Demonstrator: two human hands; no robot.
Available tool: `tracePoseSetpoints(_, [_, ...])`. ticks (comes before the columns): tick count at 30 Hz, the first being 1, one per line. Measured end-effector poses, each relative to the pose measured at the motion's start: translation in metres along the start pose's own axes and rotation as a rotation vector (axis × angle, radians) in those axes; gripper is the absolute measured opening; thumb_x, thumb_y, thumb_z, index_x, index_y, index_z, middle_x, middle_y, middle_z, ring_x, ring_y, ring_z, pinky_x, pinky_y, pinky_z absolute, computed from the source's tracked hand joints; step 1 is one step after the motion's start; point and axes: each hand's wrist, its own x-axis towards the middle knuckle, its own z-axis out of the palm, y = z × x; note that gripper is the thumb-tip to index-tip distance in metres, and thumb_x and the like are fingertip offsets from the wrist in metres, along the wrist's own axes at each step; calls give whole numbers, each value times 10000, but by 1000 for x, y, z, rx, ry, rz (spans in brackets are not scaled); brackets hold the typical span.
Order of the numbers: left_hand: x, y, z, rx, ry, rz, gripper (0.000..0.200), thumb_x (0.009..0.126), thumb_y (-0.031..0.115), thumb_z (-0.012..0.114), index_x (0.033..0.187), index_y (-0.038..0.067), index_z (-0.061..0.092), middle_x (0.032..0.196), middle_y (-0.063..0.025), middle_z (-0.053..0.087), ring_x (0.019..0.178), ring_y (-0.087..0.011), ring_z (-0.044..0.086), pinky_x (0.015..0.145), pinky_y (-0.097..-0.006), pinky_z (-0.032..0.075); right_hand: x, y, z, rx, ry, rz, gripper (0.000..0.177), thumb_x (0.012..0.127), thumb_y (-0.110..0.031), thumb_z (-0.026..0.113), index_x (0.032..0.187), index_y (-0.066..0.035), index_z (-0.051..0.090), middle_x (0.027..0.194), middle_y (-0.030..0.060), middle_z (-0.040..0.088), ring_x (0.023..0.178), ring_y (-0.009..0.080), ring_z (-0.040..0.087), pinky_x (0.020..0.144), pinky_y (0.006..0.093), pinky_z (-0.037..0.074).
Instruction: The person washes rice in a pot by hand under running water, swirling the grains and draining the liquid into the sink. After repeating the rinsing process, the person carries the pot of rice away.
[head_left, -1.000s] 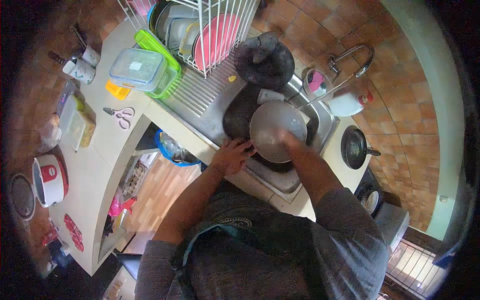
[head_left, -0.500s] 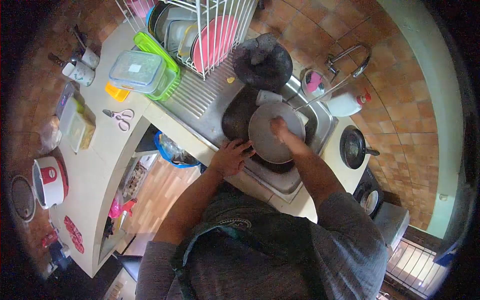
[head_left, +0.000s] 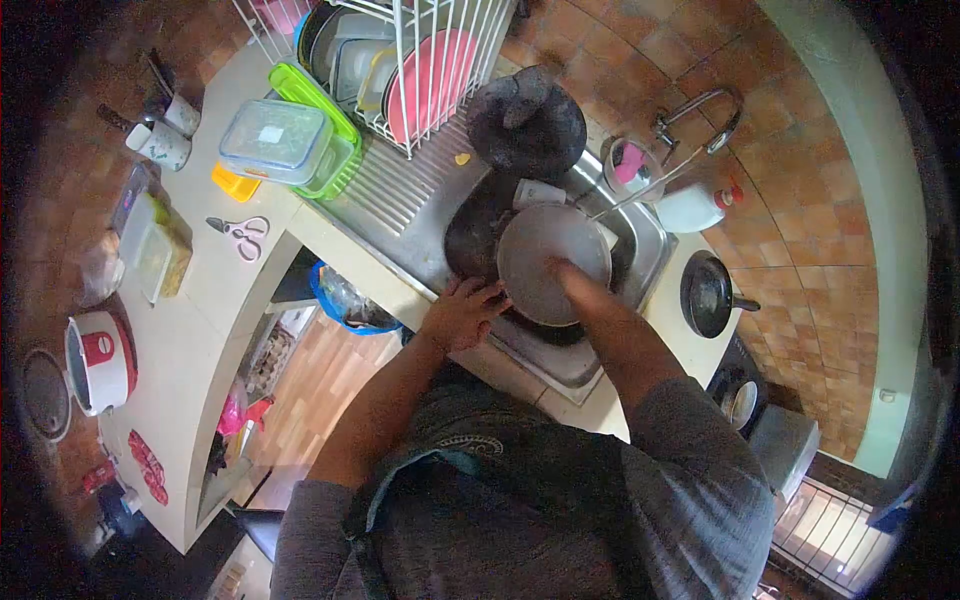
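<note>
A round grey pan (head_left: 535, 245) rests tilted in the sink (head_left: 655, 250), its broad inner face turned up toward me. My left hand (head_left: 463, 315) is at the sink's front edge, its fingers closed on the near-left rim of the pan. Against the pan's inner face presses my right hand (head_left: 570, 278); it looks closed, though motion blurs its fingers, and anything under them is hidden. Behind the pan, a pale container (head_left: 538, 193) lies in the sink. Thin water runs from the curved faucet (head_left: 722, 140) beside the pan.
A dark wok (head_left: 530, 140) stands behind the sink. A bowl with a pink sponge (head_left: 629, 163) and a white pump bottle (head_left: 690, 210) are at the right rear. Further right lies a black frying pan (head_left: 706, 293). Dish rack (head_left: 400, 75), plastic containers (head_left: 275, 140) and scissors (head_left: 245, 236) are left.
My right hand has shifted slightly toward me and to the right across the pan's face. My left hand and the pan have hardly moved.
</note>
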Motion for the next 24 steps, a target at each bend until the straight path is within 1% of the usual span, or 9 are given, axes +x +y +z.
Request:
tracePoseSetpoints(6, [-1, -2, 4, -24, 36, -1, 575, 864, 290, 640, 1431, 309, 550, 1560, -7, 412, 1379, -304, 412, 1125, -539, 361, 18, -24, -9, -220, 64, -324, 365, 989, -321, 467, 1213, -99, 653, 1252, 131, 656, 1162, 308, 609, 984, 461, 470])
tracePoseSetpoints(8, [1, 0, -1, -40, 24, -7, 580, 863, 287, 638, 1435, 309, 544, 1560, -8, 412, 1378, -304, 411, 1126, -538, 358, 1, -21, -8, -294, 84, -429, 372, 995, -319, 462, 1239, -100, 638, 1270, 129, 647, 1178, 302, 601, 998, 457, 465])
tracePoseSetpoints(10, [3, 3, -10, -8, -83, -29, 580, 865, 287, 630, 1438, 307, 539, 1562, -12, 409, 1382, -305, 407, 1130, -538, 355, -3, -33, -8, -368, 106, -533, 379, 1000, -317, 456, 1264, -102, 622, 1287, 128, 638, 1194, 297, 592, 1011, 452, 460])
tracePoseSetpoints(13, [1, 0, -2, 6, -9, -2, 580, 864, 287, 621, 1438, 301, 538, 1558, -17, 415, 1380, -309, 410, 1126, -528, 362, -26, -31, -6, -478, 142, -694, 393, 1008, -314, 448, 1303, -104, 599, 1313, 125, 624, 1217, 288, 580, 1031, 446, 452])
tracePoseSetpoints(20, [0, -5, 4, -77, 9, 19, 607, 844, 304, 630, 1443, 299, 534, 1558, -16, 418, 1369, -326, 414, 1102, -523, 393, -58, -17, -12, -736, 218, -1068, 433, 1026, -307, 428, 1394, -109, 544, 1374, 119, 592, 1272, 269, 550, 1079, 431, 435])
tracePoseSetpoints(21, [0, -6, 7, -75, 58, 36, 623, 824, 301, 668, 1434, 293, 544, 1523, -40, 453, 1339, -349, 438, 1083, -542, 407, -44, 2, 35, -737, 218, -1068, 433, 1026, -307, 428, 1394, -109, 544, 1374, 119, 592, 1272, 269, 550, 1079, 431, 435])
tracePoseSetpoints(22, [0, -6, 8, -74, 106, 53, 641, 803, 298, 706, 1425, 288, 553, 1489, -64, 487, 1310, -372, 462, 1064, -562, 421, -30, 22, 80, -1060, 311, -1033, 419, 1028, -274, 415, 1387, -100, 544, 1391, 119, 575, 1293, 245, 536, 1088, 413, 435])
tracePoseSetpoints(23, [0, -6, 7, -73, 107, 52, 641, 803, 298, 706, 1425, 288, 553, 1489, -64, 487, 1310, -372, 462, 1064, -562, 421, -22, 16, 86, -1381, 404, -976, 406, 1030, -241, 401, 1379, -91, 544, 1408, 119, 559, 1314, 221, 521, 1097, 395, 435])
tracePoseSetpoints(24, [0, -6, 5, -60, 101, 58, 633, 802, 297, 709, 1418, 284, 561, 1492, -61, 485, 1308, -372, 463, 1060, -565, 422, -22, 19, 89, -1381, 404, -976, 406, 1030, -241, 401, 1379, -91, 544, 1408, 119, 559, 1314, 221, 521, 1097, 395, 435])
